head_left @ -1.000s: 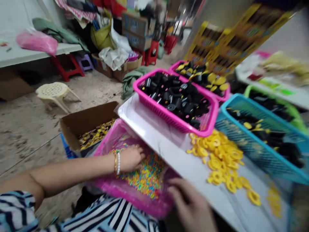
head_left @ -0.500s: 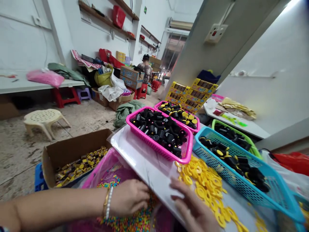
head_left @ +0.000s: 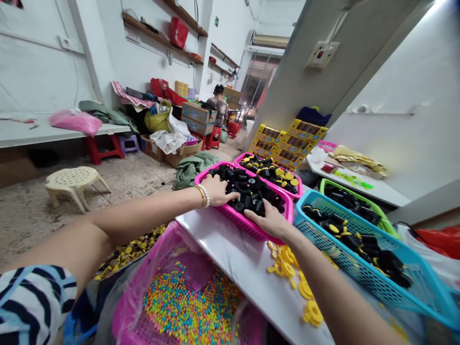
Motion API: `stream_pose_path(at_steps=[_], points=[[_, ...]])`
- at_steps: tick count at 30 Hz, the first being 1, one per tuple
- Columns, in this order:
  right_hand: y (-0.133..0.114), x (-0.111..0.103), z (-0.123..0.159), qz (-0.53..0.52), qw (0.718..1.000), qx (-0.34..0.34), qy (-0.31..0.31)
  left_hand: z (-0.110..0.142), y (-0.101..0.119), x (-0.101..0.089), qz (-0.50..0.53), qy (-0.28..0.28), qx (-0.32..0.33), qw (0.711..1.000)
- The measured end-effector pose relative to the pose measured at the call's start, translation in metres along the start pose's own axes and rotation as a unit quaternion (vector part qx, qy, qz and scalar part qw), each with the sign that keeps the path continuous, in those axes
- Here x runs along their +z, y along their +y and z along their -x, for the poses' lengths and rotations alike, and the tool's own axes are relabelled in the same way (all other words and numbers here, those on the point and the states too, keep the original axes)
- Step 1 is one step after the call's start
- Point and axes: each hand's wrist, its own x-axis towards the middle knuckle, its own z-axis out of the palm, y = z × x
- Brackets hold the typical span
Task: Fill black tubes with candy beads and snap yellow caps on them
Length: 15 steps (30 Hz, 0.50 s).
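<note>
My left hand [head_left: 218, 190], with a gold and pearl bracelet on its wrist, reaches into a pink basket [head_left: 240, 221] full of black cylinder parts [head_left: 251, 190]. Its fingers curl over some of them. At the basket's near right side my right hand [head_left: 269, 221] rests on the parts, thumb out to the left, fingers bent down into the pile. The basket stands on a white board [head_left: 237, 258]. Yellow plastic rings [head_left: 287, 268] lie on the board under my right forearm.
A pink tub of coloured beads [head_left: 190, 306] sits below the board. A second pink basket [head_left: 296, 183], a blue basket [head_left: 359, 270] and a green basket [head_left: 390, 229] hold black and yellow parts. To the left are a box of parts [head_left: 129, 251] and a stool [head_left: 74, 179]. A person [head_left: 217, 103] sits far back.
My left hand left the bead tub and my right hand left the board's edge. Both reached forward into the pink basket of black parts. The camera tilted up.
</note>
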Motion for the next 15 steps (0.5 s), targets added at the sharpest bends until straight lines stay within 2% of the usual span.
stream_pose_path(at_steps=[3,6,15], points=[[-0.005,0.011,-0.010,-0.002,0.999,0.046,-0.019,0.000,0.008,0.004,0.020,-0.022,-0.027,0.999],[-0.007,0.011,-0.018,-0.012,0.996,0.082,-0.018,-0.003,0.012,0.001,0.047,-0.044,-0.039,0.997],[-0.007,0.009,-0.010,-0.018,0.997,0.077,-0.008,-0.009,0.032,0.007,0.081,-0.077,-0.053,0.992]])
